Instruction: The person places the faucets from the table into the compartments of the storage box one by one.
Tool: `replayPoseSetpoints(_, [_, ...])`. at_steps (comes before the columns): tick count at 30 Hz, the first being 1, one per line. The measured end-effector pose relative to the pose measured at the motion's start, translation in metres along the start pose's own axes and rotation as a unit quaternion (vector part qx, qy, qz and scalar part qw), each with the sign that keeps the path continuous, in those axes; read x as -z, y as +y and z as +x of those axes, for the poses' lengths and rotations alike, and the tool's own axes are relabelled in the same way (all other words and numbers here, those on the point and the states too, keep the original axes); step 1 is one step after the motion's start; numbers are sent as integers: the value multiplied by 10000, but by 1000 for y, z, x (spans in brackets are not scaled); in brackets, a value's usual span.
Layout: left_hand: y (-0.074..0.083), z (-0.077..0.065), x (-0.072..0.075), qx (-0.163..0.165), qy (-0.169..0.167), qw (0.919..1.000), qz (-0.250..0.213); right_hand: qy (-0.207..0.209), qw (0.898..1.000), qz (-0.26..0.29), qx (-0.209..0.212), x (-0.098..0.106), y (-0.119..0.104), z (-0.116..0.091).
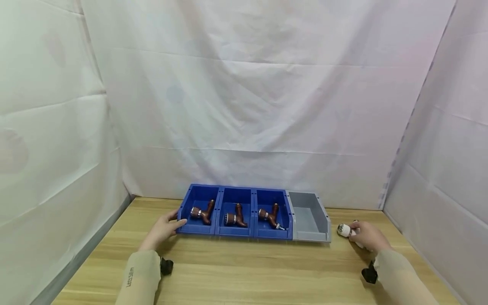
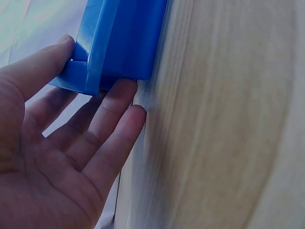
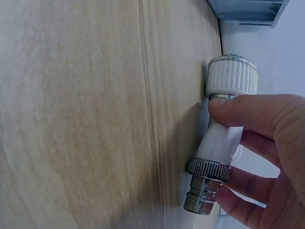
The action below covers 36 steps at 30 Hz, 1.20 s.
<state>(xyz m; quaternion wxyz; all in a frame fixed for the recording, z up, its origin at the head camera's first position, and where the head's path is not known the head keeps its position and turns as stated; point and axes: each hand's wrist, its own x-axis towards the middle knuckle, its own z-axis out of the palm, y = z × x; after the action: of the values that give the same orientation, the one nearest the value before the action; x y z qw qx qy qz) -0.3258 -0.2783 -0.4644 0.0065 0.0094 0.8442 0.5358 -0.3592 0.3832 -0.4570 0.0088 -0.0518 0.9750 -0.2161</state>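
Note:
My left hand (image 1: 163,228) grips the near left corner of the leftmost blue bin (image 1: 196,229), thumb over its edge and fingers against the outer side. In the left wrist view, the thumb lies on the rim of that blue bin (image 2: 97,47). On the right, my right hand (image 1: 369,237) holds a white tap (image 1: 344,230). The right wrist view shows this white tap (image 3: 221,140) with a ribbed knob, a knurled collar and a chrome end, pinched between thumb and fingers close over the table.
Three joined blue bins each hold a brown tap (image 1: 206,214), a second brown tap (image 1: 237,217) and a third brown tap (image 1: 271,217). A grey bin (image 1: 311,236) adjoins them on the right. White cloth (image 1: 244,106) hangs behind the wooden table (image 1: 244,271).

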Motion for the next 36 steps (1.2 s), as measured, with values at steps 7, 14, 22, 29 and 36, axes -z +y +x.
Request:
replayPoseSetpoints(7, [-1, 1, 0, -1, -18, 10000, 60, -10, 10000, -52, -14, -2, 1, 0])
replayPoseSetpoints(14, [2, 2, 1, 24, 5, 10000, 71, 43, 9999, -139, 64, -1, 1, 1])
replayPoseSetpoints(22, [2, 5, 0, 8, -4, 10000, 82, 85, 9997, -204, -54, -2, 1, 0])
replayPoseSetpoints(29, [-4, 2, -1, 54, 11, 9999, 94, 77, 9996, -264, -53, -2, 1, -3])
replayPoseSetpoints(36, [-2, 0, 0, 28, 43, 9999, 102, 72, 9998, -210, -20, 1, 1, -3])
